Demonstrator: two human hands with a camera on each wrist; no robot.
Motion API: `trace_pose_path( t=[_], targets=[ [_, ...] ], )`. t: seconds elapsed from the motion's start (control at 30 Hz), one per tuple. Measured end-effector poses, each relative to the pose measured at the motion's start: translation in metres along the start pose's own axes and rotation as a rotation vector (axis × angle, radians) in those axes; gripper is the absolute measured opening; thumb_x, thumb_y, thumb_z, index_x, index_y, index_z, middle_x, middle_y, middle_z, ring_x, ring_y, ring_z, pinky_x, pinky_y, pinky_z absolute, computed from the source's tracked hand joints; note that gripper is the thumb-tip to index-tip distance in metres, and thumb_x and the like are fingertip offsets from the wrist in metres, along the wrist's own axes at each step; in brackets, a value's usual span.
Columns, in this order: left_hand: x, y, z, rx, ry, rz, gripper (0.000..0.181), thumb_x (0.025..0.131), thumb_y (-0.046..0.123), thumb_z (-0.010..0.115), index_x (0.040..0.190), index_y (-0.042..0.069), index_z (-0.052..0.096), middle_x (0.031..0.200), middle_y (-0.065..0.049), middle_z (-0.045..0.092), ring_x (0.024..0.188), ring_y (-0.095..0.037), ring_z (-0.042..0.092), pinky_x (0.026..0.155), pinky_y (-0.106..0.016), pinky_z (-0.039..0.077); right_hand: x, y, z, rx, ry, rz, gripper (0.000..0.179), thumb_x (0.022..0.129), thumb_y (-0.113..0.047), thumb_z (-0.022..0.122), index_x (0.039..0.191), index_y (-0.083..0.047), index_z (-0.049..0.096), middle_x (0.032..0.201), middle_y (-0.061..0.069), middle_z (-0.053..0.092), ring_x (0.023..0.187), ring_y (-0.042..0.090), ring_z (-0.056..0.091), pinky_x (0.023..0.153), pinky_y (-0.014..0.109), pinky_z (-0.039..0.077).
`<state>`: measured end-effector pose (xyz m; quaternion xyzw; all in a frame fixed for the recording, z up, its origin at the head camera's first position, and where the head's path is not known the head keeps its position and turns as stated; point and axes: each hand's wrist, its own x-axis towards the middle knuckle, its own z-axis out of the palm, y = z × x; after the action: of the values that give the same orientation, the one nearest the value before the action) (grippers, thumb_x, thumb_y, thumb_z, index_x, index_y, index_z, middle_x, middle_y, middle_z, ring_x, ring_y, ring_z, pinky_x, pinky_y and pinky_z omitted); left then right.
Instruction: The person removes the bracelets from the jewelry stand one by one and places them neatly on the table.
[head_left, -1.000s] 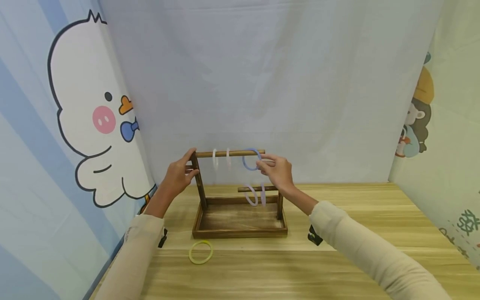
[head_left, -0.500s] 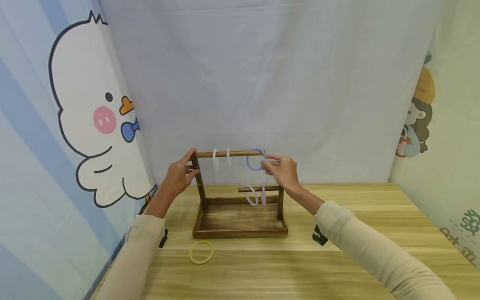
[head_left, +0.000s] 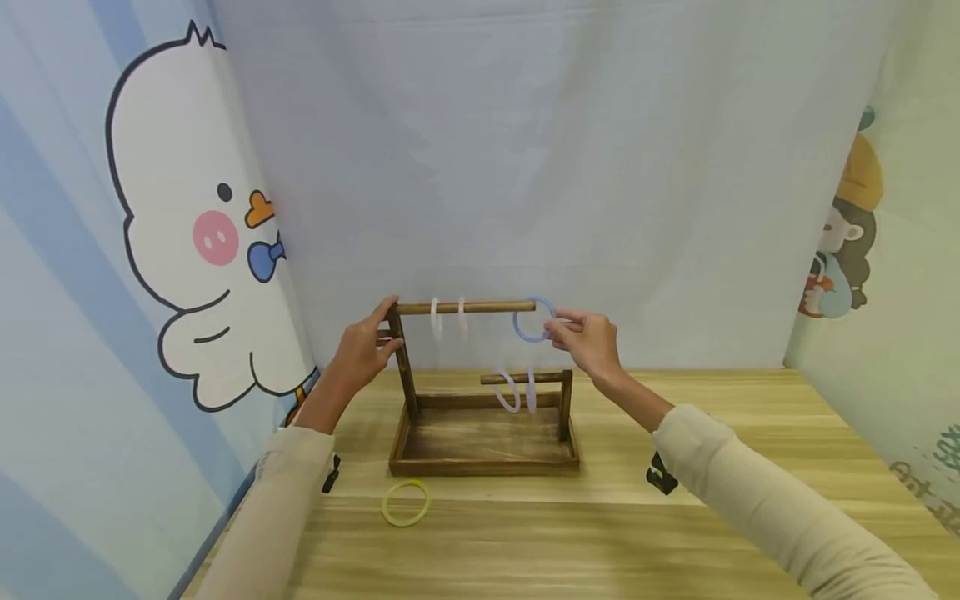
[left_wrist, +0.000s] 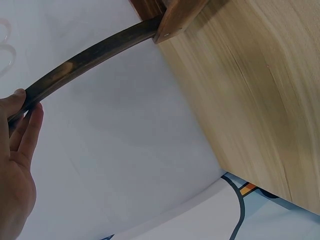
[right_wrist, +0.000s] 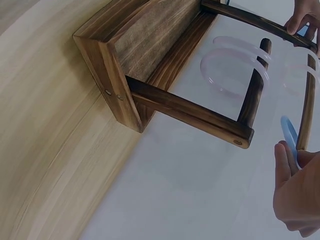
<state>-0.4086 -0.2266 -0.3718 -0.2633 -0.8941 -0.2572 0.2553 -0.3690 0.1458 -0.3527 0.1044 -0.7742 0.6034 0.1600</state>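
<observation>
A dark wooden stand (head_left: 405,379) has a tray base, an upper bar (head_left: 495,307) and a shorter lower bar (head_left: 551,377). My left hand (head_left: 360,354) grips the top of its tall left post (left_wrist: 95,56). At the upper bar's free right end, my right hand (head_left: 591,342) pinches a blue bangle (head_left: 531,340) between thumb and fingers. The bar's tip overlaps the bangle's opening; whether it passes through, I cannot tell. A white bangle (head_left: 436,323) and a pale pink one hang farther left on that bar. Two lilac bangles (right_wrist: 230,92) hang from the lower bar.
A yellow bangle (head_left: 386,503) lies flat on the wood-grain table (head_left: 525,542), in front of the tray base (head_left: 483,468). Behind stands a pale curtain (head_left: 562,167). Printed cloths hang at the left and right sides.
My right hand has moved right with the blue bangle, sliding it along the upper bar to its free end. My left hand stays on the post. The view has shifted slightly.
</observation>
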Motion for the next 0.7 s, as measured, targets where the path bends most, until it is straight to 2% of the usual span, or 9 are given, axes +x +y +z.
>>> trace_pose_path(
  t=[0.23,0.33,0.57,0.7],
  targets=[
    [0.000,-0.002,0.000,-0.001,0.003,0.015,0.077,0.093,-0.003,0.076,0.159,0.001,0.035,0.131,-0.032,0.063,0.100,-0.042,0.074,0.085,-0.047,0.066,-0.004,0.002,-0.007,-0.036,-0.007,0.036,0.037,0.101,-0.008,0.069,0.134,0.009,0.064,0.112,0.027,0.073,0.098,0.034,0.076,0.080,0.028,0.065],
    [0.000,-0.001,0.000,-0.003,0.009,0.027,0.077,0.093,-0.003,0.076,0.159,0.000,0.035,0.130,-0.033,0.063,0.099,-0.043,0.074,0.084,-0.047,0.066,-0.007,0.005,-0.008,-0.041,-0.017,0.047,0.038,0.101,-0.007,0.070,0.133,0.011,0.064,0.111,0.028,0.073,0.097,0.034,0.077,0.079,0.028,0.065],
    [0.001,-0.001,0.000,-0.008,0.005,0.021,0.078,0.093,-0.003,0.076,0.159,0.001,0.036,0.131,-0.032,0.063,0.099,-0.042,0.074,0.084,-0.046,0.066,-0.014,0.006,0.000,-0.011,-0.050,0.061,0.038,0.100,-0.007,0.071,0.133,0.010,0.065,0.110,0.028,0.074,0.093,0.030,0.078,0.082,0.033,0.066],
    [0.001,-0.002,0.001,-0.006,-0.001,0.008,0.079,0.093,-0.003,0.076,0.159,0.002,0.035,0.132,-0.032,0.063,0.101,-0.042,0.074,0.085,-0.045,0.066,-0.019,0.002,0.008,-0.001,-0.080,0.045,0.039,0.099,-0.007,0.072,0.134,0.010,0.064,0.110,0.027,0.074,0.096,0.032,0.077,0.081,0.030,0.065]
  ],
)
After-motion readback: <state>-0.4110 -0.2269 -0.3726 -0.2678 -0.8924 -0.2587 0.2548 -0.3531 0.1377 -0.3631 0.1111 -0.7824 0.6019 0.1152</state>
